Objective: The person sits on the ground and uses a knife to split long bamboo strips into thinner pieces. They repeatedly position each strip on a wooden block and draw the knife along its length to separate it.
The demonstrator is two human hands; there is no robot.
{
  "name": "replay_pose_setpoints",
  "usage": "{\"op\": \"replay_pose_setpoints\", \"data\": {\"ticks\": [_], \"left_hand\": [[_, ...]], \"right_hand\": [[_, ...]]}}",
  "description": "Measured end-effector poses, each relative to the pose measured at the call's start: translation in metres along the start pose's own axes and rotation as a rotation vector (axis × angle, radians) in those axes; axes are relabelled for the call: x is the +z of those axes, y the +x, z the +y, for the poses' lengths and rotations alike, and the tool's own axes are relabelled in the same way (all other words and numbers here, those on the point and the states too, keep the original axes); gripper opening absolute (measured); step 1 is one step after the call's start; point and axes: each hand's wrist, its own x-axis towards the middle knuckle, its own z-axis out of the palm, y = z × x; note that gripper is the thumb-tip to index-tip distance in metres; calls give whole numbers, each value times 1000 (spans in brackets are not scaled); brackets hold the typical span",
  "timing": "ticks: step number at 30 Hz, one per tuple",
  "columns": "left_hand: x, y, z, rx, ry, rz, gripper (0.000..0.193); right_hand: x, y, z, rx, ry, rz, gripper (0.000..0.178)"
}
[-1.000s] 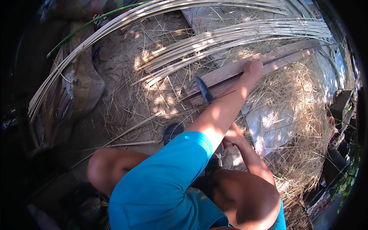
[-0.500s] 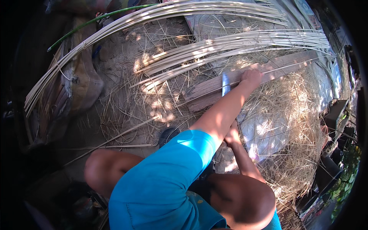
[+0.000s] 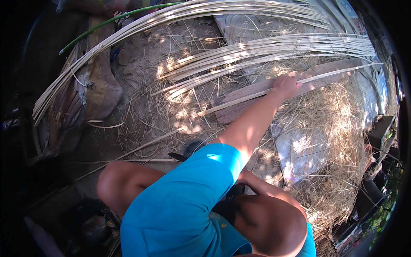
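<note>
My left hand is closed round a long pale strip, seemingly split bamboo, holding it down along a weathered wooden board. The strip runs past both sides of the hand, its right end beyond the board. My right hand is low by my knees, mostly hidden behind my left sleeve. From the sleeve's other side sticks out the dark tip of a knife; its handle and the grip on it are hidden.
Beyond the board lie several pale strips, with a tied bundle and a green pole at the far left. Thin shavings pile up on the right. A loose strip lies left of my arm.
The knife has left the strip at the board and swung back left, towards my knees, with my right hand. The strip now shows a broader pale face; my left hand stays on it.
</note>
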Motion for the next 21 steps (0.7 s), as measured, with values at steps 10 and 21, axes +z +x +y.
{"op": "replay_pose_setpoints", "data": {"ticks": [10, 21], "left_hand": [[17, 6, 4, -12, 101, -18, 52], [26, 16, 0, -22, 108, -44, 56]], "right_hand": [[-54, -29, 81, 556, 275, 432, 41], [-44, -21, 63, 830, 366, 342, 54]]}}
